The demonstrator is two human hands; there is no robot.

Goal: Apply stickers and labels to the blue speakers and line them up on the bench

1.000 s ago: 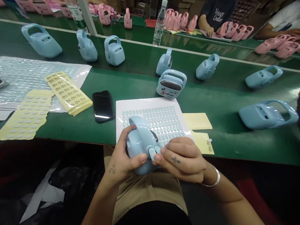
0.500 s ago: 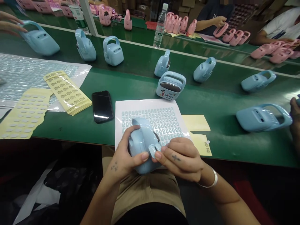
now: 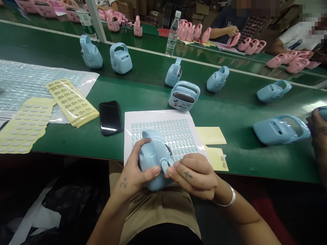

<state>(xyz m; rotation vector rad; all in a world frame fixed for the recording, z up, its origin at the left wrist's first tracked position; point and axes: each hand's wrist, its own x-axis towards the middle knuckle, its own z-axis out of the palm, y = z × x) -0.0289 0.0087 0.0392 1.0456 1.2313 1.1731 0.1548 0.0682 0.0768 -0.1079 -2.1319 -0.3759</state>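
Observation:
My left hand (image 3: 139, 172) is closed around a light-blue portable speaker (image 3: 154, 154) with a handle, tilted on its side above my lap. At the speaker's side, my right hand (image 3: 195, 175) pinches a small pale-blue oval sticker (image 3: 171, 162) between thumb and forefinger. The sticker is close to an oval pad (image 3: 164, 166) at the base of the handle; whether they touch I cannot tell. Beneath the speaker lies a white sheet (image 3: 129, 119) with rows of similar oval stickers. A finished-looking Mickey speaker (image 3: 184, 97) stands just behind the sheet.
Left of the sheet are a black phone (image 3: 110, 118), yellow label sheets (image 3: 73, 103) and a plastic-covered sheet (image 3: 87, 80). Yellow backing paper (image 3: 212, 135) lies at right. Several blue speakers stand farther back, near a bottle (image 3: 173, 34). Another person's hand (image 3: 318, 132) is beside a blue speaker (image 3: 279, 130).
The view has shifted slightly. At the far left, another person's hand and the blue speaker it touched are gone from view. My hands keep almost the same pose on the speaker and sticker.

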